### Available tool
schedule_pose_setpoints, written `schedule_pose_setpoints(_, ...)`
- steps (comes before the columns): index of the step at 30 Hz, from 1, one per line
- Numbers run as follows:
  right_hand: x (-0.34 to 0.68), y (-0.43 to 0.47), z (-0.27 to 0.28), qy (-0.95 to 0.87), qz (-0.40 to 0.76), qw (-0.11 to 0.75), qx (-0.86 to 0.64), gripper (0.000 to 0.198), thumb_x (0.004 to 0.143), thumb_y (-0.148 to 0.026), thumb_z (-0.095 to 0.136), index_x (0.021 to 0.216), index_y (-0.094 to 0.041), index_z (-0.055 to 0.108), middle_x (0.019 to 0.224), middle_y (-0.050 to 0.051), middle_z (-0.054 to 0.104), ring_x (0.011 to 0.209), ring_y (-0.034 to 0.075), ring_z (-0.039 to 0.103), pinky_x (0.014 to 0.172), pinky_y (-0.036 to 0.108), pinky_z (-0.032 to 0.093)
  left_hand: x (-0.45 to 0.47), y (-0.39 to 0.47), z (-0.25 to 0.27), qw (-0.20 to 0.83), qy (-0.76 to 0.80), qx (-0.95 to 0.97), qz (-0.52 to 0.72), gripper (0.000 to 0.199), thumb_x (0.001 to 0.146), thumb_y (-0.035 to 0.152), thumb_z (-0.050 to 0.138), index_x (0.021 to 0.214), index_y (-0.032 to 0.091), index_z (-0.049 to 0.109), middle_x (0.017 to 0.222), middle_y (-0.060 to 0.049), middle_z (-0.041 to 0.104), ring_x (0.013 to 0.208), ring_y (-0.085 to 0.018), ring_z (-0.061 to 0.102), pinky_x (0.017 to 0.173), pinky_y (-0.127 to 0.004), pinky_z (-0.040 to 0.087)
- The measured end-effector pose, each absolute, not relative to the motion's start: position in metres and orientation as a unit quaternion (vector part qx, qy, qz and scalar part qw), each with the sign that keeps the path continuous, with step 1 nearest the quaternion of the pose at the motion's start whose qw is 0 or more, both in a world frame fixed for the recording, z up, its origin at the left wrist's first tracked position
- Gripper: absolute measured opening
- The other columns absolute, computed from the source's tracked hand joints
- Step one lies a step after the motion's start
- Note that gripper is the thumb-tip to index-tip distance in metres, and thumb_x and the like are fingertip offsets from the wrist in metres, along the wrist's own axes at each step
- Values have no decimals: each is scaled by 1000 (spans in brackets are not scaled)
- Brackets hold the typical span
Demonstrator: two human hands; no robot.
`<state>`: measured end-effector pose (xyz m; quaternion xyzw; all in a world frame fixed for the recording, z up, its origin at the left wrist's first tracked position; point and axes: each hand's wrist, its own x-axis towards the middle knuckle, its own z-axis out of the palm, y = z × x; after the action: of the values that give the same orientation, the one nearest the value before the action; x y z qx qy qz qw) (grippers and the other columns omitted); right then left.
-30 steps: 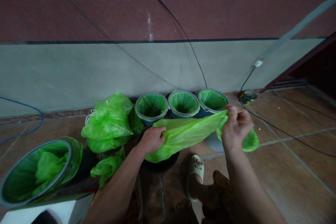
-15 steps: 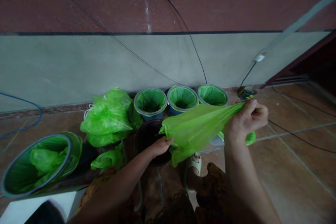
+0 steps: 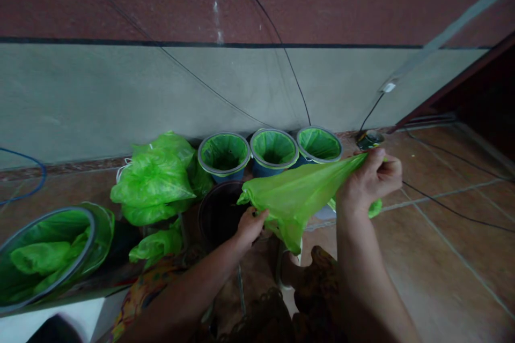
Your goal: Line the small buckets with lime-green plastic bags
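Note:
Between my hands a green plastic bag [image 3: 300, 190] is stretched out sideways. My right hand [image 3: 374, 177] is closed in a fist around its gathered end. At the bag's other, wider end, my left hand [image 3: 250, 226] pinches the lower edge, thumb and fingers together. Below and behind my left hand is a dark bucket [image 3: 208, 220], partly covered by my forearm and the bag. Just beyond the bag stand lined bins: one on the left [image 3: 203, 165], one in the middle [image 3: 296, 153] and one on the right [image 3: 340, 151], all with green liners inside.
Stuffed green bags [image 3: 155, 185] lie left of the bins, with a smaller green bag [image 3: 157, 244] nearer me. A larger lined bin [image 3: 92, 230] leans at the lower left. A tin can [image 3: 368, 140] and a black cable [image 3: 442, 204] are on the tiled floor at right.
The view has shifted slightly, moving the bins left in the picture. My left hand has moved a little along the bag's lower edge, whose free corner hangs differently. Both hands keep their hold.

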<state>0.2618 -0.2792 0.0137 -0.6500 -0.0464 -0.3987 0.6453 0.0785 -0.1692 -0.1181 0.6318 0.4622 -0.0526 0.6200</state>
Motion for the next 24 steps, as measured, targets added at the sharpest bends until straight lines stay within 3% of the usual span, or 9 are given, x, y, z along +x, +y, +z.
schedule_pose_setpoints(5, 255, -273, 14, -59, -385, 659, -644, 29, 89, -40, 54, 67, -22, 46, 61, -4, 54, 59, 14, 55, 66, 32, 49, 86, -154, -123, 654, 506, 562, -35, 22, 79, 36, 61, 72, 15, 60, 61, 0, 58, 45, -9, 52, 47, -21, 41)
schedule_pose_setpoints(8, 256, -274, 15, -59, -392, 649, -649, 28, 89, -36, 54, 66, -22, 47, 61, -4, 53, 59, 14, 54, 66, 32, 48, 89, -148, -126, 649, 506, 568, 0, 16, 76, 24, 61, 63, 14, 58, 59, -1, 58, 49, -10, 54, 49, -21, 41)
schedule_pose_setpoints(11, 266, -289, 15, -47, -422, 625, -655, 28, 88, -33, 54, 64, -22, 46, 62, -4, 50, 60, 14, 53, 66, 32, 47, 92, -131, -118, 657, 502, 559, 62, 14, 80, 20, 52, 69, 15, 58, 64, -2, 62, 59, -12, 61, 55, -21, 45)
schedule_pose_setpoints(17, 288, -324, 12, -5, -480, 594, -646, 25, 87, -31, 56, 64, -21, 51, 64, -3, 47, 62, 16, 51, 68, 34, 45, 88, -64, -64, 778, 428, 387, 250, 20, 80, 29, 56, 88, 13, 64, 76, -6, 71, 74, -19, 68, 71, -32, 55)
schedule_pose_setpoints(22, 284, -314, 9, -6, -452, 602, -659, 24, 84, -28, 58, 62, -21, 52, 62, -3, 46, 60, 16, 48, 65, 35, 44, 75, -52, -30, 862, 279, 398, 144, 62, 83, 66, 45, 105, 12, 67, 93, -13, 73, 92, -28, 68, 80, -40, 55)
schedule_pose_setpoints(24, 282, -309, 9, -7, -450, 600, -661, 24, 85, -29, 57, 63, -21, 53, 62, -2, 47, 60, 16, 49, 66, 35, 45, 73, -63, -28, 880, 229, 407, 84, 62, 80, 65, 52, 110, 12, 66, 99, -14, 72, 94, -28, 68, 81, -40, 54)
